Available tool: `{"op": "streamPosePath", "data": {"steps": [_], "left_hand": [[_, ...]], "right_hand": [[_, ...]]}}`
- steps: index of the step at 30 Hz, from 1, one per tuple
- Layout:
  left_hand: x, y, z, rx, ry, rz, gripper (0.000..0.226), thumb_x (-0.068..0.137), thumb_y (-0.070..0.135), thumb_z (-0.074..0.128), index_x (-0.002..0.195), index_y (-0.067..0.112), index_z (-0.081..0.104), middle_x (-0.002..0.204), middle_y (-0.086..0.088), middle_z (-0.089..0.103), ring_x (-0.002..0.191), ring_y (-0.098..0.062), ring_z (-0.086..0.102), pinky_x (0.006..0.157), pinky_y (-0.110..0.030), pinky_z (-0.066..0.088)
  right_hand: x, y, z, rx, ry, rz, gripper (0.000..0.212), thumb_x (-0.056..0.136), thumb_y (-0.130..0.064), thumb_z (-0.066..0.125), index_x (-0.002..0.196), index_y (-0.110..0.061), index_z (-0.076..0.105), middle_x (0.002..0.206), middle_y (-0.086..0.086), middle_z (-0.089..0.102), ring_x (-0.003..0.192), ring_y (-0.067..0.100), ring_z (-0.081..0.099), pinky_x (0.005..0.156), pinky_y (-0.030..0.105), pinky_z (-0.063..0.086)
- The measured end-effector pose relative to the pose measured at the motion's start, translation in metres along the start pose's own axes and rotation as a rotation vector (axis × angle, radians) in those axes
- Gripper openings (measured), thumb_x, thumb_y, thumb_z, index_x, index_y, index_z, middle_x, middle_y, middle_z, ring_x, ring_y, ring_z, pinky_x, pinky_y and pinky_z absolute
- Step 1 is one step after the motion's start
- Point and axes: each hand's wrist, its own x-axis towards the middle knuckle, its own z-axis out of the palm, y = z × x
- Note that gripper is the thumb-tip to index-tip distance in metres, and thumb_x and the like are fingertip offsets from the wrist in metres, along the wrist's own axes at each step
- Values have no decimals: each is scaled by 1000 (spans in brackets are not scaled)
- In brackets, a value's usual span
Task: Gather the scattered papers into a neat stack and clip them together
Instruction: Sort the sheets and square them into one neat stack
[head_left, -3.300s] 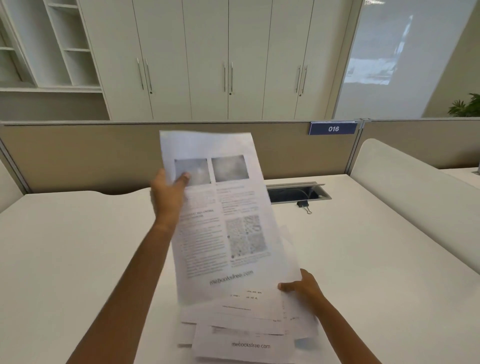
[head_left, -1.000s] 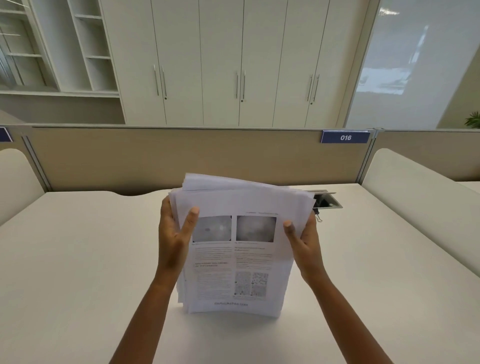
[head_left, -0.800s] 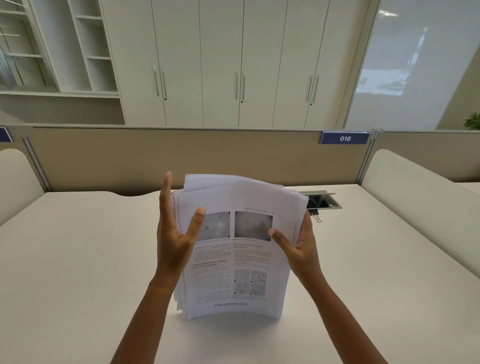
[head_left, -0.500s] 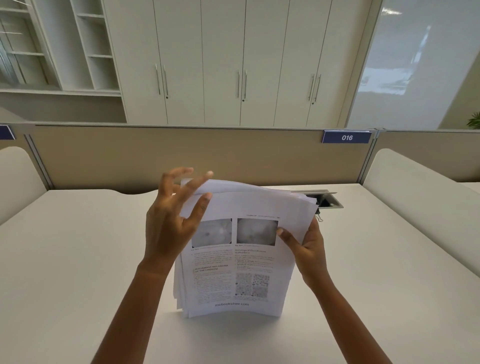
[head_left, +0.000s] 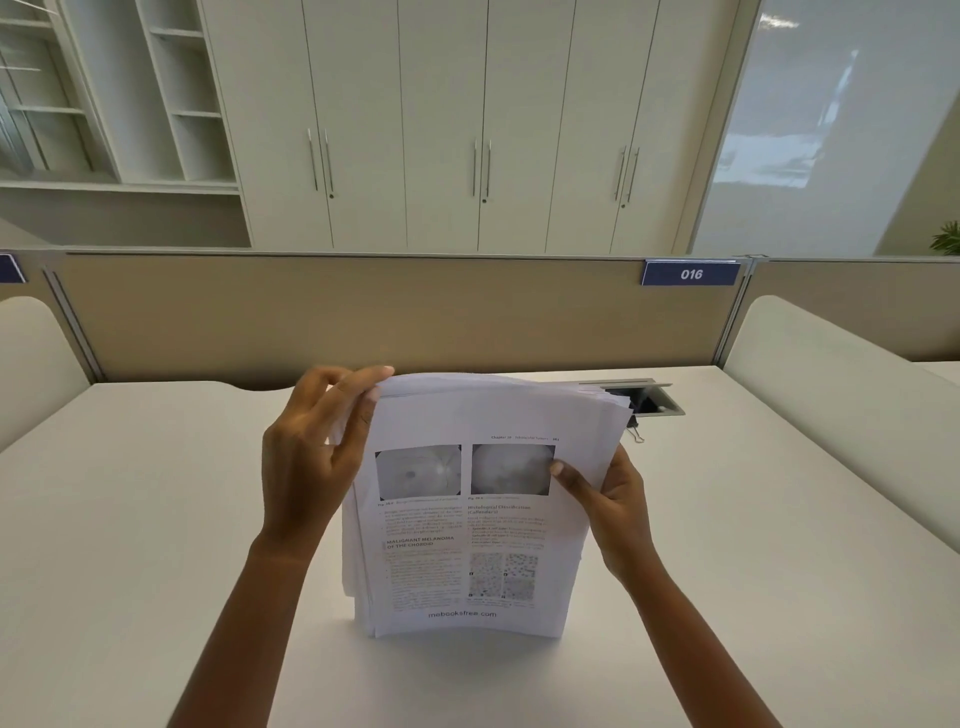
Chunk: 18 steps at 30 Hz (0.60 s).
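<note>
Papers (head_left: 470, 551) stand upright on the desk (head_left: 156, 519), your right hand (head_left: 615, 512) pinching one side and your left hand (head_left: 314, 457) pinching the top corner, so tap them down until the edges align.

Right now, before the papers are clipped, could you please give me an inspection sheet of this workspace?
Surface: white desk; the stack's lower edge stands on it.
Job's things: paper stack upright, sheet edges uneven at the left; binder clip on the desk behind its right corner, unused.
Clutter: nothing seen.
Hands: left hand pinches the stack's top left corner; right hand grips its right edge.
Cables: nothing seen; cable hatch set in the desk.
Surroundings: beige partition with label 016; white cabinets behind.
</note>
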Motion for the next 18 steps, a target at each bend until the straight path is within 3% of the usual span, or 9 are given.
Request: {"op": "streamPosePath", "data": {"steps": [4,7,9,12,15,16,18], "left_hand": [[-6,-7,1,-133,94,-102,27,91,25,47,95,10,69,86,2,61,80,-1,52,62,-2,36],[-11,-9,3,-220,115,-157,27,91,30,46,95,12,65,91,27,60,88,10,53,67,-2,39],[-15,-11,5,-347,129,-248,29,88,34,47,107,16,58,94,30,62,91,11,55,72,-1,42],[-25,-18,9,-559,93,-376,51,85,39,52,128,13,42,96,23,62,91,14,56,73,-2,46],[-38,-35,15,-682,-57,-495,51,90,21,54,133,1,38,98,31,66,90,14,59,71,-4,48],[-44,-40,17,-708,-115,-529,54,85,30,60,128,1,43,95,25,68,87,12,61,68,-5,50],[-53,-40,20,-725,-217,-616,82,58,69,67,110,8,53,91,13,68,78,5,65,61,-9,52]], "right_hand": [[0,-1,0,-8,-10,22,29,82,-3,61,95,-29,56,90,-7,66,72,2,68,57,19,56],[-1,-1,1,3,-20,35,26,83,-4,59,95,-27,57,88,-6,67,70,4,68,57,19,56],[-1,0,1,11,-31,41,25,84,-4,58,93,-27,58,86,-7,67,70,6,68,57,20,57],[-1,3,2,32,-24,50,26,85,0,55,90,-25,60,82,-8,68,68,6,68,56,19,56],[0,5,3,85,3,61,25,85,2,54,90,-22,61,77,-11,70,66,7,67,55,19,55],[1,6,3,98,13,63,25,85,2,54,90,-21,61,75,-12,70,65,7,67,55,19,54],[2,6,4,111,24,57,24,85,1,54,90,-22,61,75,-12,70,65,7,67,55,19,55]]}}
